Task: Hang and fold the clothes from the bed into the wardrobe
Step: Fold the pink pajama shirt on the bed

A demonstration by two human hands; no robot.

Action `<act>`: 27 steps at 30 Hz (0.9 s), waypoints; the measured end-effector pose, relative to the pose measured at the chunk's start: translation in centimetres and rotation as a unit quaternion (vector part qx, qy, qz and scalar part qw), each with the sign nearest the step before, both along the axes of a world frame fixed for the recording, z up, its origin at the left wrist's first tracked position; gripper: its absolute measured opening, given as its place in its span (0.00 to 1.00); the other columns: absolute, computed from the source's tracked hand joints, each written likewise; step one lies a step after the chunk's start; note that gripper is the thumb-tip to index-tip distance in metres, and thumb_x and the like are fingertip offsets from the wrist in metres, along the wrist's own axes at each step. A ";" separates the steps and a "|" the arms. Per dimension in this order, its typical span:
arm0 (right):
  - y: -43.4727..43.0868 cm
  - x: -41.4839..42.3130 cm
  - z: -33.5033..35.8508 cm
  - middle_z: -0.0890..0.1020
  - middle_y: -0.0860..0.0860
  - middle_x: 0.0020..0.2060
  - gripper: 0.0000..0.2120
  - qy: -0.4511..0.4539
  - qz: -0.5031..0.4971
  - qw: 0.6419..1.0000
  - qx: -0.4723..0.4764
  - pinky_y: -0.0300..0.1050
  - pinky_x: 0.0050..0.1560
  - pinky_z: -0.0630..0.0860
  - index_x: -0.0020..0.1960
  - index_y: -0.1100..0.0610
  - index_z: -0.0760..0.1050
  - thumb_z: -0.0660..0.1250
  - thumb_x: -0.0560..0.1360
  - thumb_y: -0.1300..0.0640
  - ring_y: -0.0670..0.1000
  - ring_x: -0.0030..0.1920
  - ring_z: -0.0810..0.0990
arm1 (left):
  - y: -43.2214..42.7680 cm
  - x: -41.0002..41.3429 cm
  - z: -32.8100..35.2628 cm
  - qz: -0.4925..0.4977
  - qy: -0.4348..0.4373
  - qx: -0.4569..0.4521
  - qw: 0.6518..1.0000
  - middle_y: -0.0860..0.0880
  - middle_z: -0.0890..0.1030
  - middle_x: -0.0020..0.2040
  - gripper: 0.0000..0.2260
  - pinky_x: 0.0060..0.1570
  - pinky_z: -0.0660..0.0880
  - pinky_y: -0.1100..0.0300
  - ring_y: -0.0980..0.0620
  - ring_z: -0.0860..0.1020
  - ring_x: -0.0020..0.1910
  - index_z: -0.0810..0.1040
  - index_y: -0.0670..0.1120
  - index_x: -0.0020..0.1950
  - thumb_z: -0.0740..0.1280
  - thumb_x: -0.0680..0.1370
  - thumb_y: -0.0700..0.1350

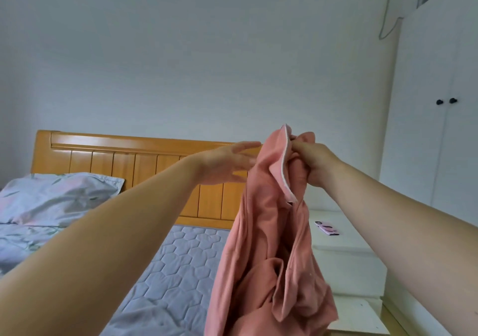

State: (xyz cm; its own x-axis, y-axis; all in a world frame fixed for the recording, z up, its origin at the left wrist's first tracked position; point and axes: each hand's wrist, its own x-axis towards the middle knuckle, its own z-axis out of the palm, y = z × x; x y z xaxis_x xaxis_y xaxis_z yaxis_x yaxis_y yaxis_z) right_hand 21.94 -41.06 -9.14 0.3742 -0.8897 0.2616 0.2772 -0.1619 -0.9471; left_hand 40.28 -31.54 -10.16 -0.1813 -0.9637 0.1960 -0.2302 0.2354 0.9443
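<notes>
Head view: the right hand [314, 163] grips a pink garment [271, 245] bunched at its top, hanging above the bed [176, 263]. The left hand [227, 163], fingers straight, reaches beside it. Best find the shoulders, shake it flat; the wardrobe [439, 129] stands closed.

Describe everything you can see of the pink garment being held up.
The salmon-pink fabric garment looks like soft, matte cloth, with a paler pink-white band along one edge near its top. The right hand grips its bunched top. The rest hangs limp in deep vertical folds, crumpled lower down, in the air in front of the grey quilted mattress. Its bottom runs out of the picture. The left hand, fingers straight, reaches its left edge; actual contact cannot be told.
</notes>
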 end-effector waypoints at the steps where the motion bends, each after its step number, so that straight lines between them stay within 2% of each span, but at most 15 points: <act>1: -0.2 0.0 0.1 0.81 0.51 0.36 0.06 0.004 -0.005 1.000 0.002 0.41 0.41 0.78 0.39 0.54 0.77 0.69 0.72 0.63 0.48 0.37 0.81 | 0.1 0.4 -0.4 -0.036 -0.024 0.015 0.999 0.51 0.75 0.68 0.45 0.64 0.71 0.48 0.51 0.74 0.66 0.62 0.52 0.75 0.80 0.62 0.49; 3: -0.6 0.1 0.2 0.82 0.52 0.40 0.04 0.010 -0.029 0.999 0.008 0.42 0.43 0.78 0.45 0.55 0.78 0.69 0.72 0.62 0.49 0.39 0.81 | 0.4 0.4 -1.2 -0.081 -0.071 0.043 0.993 0.52 0.72 0.70 0.49 0.65 0.70 0.46 0.50 0.72 0.68 0.61 0.55 0.74 0.82 0.58 0.54; 4: -0.8 0.2 0.2 0.81 0.53 0.42 0.05 0.008 -0.035 0.999 0.014 0.42 0.43 0.78 0.46 0.55 0.78 0.69 0.72 0.62 0.49 0.39 0.81 | 0.4 0.0 -1.8 -0.065 -0.106 0.043 0.991 0.53 0.73 0.69 0.46 0.65 0.70 0.46 0.51 0.72 0.68 0.62 0.55 0.74 0.81 0.60 0.53; 6: -1.0 0.3 0.1 0.81 0.54 0.43 0.05 0.004 -0.030 0.999 0.017 0.41 0.42 0.78 0.48 0.56 0.77 0.69 0.73 0.61 0.49 0.40 0.81 | -0.1 -1.0 -3.1 0.036 -0.148 0.006 0.988 0.51 0.79 0.63 0.33 0.64 0.72 0.45 0.50 0.77 0.62 0.71 0.51 0.68 0.78 0.65 0.47; 8: -1.0 0.5 -0.2 0.82 0.54 0.45 0.08 0.023 0.005 1.000 0.008 0.42 0.43 0.79 0.53 0.56 0.78 0.69 0.74 0.60 0.49 0.41 0.82 | -0.9 -1.8 -4.1 0.137 -0.093 -0.047 0.985 0.44 0.82 0.56 0.19 0.60 0.75 0.46 0.47 0.81 0.55 0.78 0.44 0.59 0.75 0.69 0.41; 10: -0.7 0.3 -0.8 0.84 0.53 0.40 0.08 0.054 0.041 0.997 -0.028 0.41 0.41 0.80 0.52 0.57 0.79 0.70 0.75 0.56 0.48 0.39 0.83 | -1.1 -2.3 -4.5 0.183 -0.012 -0.058 0.981 0.42 0.83 0.52 0.08 0.55 0.78 0.51 0.48 0.82 0.49 0.80 0.42 0.52 0.71 0.74 0.39; 13: -0.5 -1.2 -1.7 0.84 0.52 0.34 0.17 0.139 0.086 0.984 -0.071 0.40 0.36 0.80 0.48 0.60 0.78 0.73 0.67 0.49 0.48 0.34 0.84 | -1.0 -1.6 -4.2 0.250 0.050 -0.033 0.966 0.41 0.82 0.48 0.05 0.51 0.78 0.51 0.47 0.80 0.44 0.79 0.40 0.49 0.69 0.77 0.41; 15: -0.5 -2.6 -2.4 0.85 0.53 0.37 0.18 0.260 0.179 0.947 -0.058 0.41 0.39 0.81 0.48 0.62 0.77 0.74 0.62 0.54 0.49 0.38 0.84 | -0.7 -0.9 -4.1 0.279 0.075 -0.011 0.957 0.40 0.81 0.47 0.05 0.52 0.78 0.48 0.46 0.79 0.42 0.78 0.39 0.47 0.69 0.76 0.40; 17: -0.4 -3.4 -3.8 0.83 0.52 0.37 0.09 0.412 0.259 0.873 -0.043 0.39 0.36 0.78 0.44 0.59 0.78 0.72 0.66 0.67 0.48 0.37 0.82 | -0.5 -0.4 -4.1 0.314 0.061 0.007 0.948 0.42 0.80 0.45 0.06 0.46 0.79 0.51 0.47 0.79 0.40 0.77 0.40 0.44 0.70 0.76 0.42; 19: -0.7 -3.4 -5.7 0.76 0.50 0.28 0.15 0.517 0.209 0.828 -0.052 0.38 0.29 0.69 0.35 0.56 0.75 0.68 0.71 0.74 0.46 0.27 0.72 | -0.1 0.1 -4.2 0.342 0.024 0.019 0.939 0.43 0.80 0.43 0.07 0.41 0.78 0.55 0.48 0.79 0.39 0.76 0.40 0.43 0.71 0.75 0.43; 20: -0.8 -3.2 -6.5 0.73 0.51 0.28 0.15 0.530 0.171 0.828 -0.057 0.38 0.29 0.66 0.35 0.56 0.73 0.67 0.73 0.73 0.47 0.27 0.68 | 0.1 0.4 -4.2 0.346 0.009 0.033 0.938 0.42 0.81 0.44 0.08 0.41 0.78 0.54 0.47 0.80 0.40 0.77 0.39 0.46 0.72 0.75 0.44; 22: -0.9 -2.8 -7.6 0.76 0.53 0.36 0.05 0.527 0.096 0.840 -0.084 0.41 0.33 0.68 0.45 0.57 0.74 0.64 0.76 0.66 0.50 0.34 0.72 | 0.7 1.2 -4.0 0.331 0.007 0.085 0.940 0.41 0.82 0.51 0.14 0.48 0.79 0.51 0.44 0.82 0.48 0.78 0.38 0.55 0.72 0.74 0.44; 24: -0.7 -2.4 -8.1 0.78 0.53 0.39 0.04 0.466 0.053 0.881 -0.062 0.43 0.35 0.72 0.50 0.58 0.74 0.60 0.79 0.61 0.52 0.37 0.76 | 1.3 2.0 -3.6 0.313 0.009 0.132 0.940 0.42 0.83 0.53 0.17 0.55 0.78 0.51 0.45 0.81 0.53 0.78 0.39 0.59 0.72 0.74 0.45; 25: -0.6 -2.0 -8.1 0.77 0.53 0.38 0.06 0.412 0.043 0.910 -0.032 0.42 0.33 0.74 0.50 0.59 0.74 0.59 0.79 0.60 0.51 0.35 0.76 | 1.5 2.5 -3.3 0.312 0.014 0.144 0.939 0.43 0.83 0.51 0.15 0.55 0.78 0.53 0.47 0.81 0.51 0.78 0.39 0.58 0.71 0.74 0.44; 27: -0.1 -1.2 -7.4 0.79 0.53 0.37 0.09 0.311 0.037 0.950 0.024 0.41 0.31 0.76 0.54 0.58 0.75 0.61 0.80 0.54 0.50 0.34 0.77 | 2.1 2.7 -2.4 0.296 0.050 0.150 0.942 0.44 0.84 0.40 0.07 0.43 0.81 0.56 0.48 0.83 0.40 0.79 0.39 0.49 0.67 0.77 0.43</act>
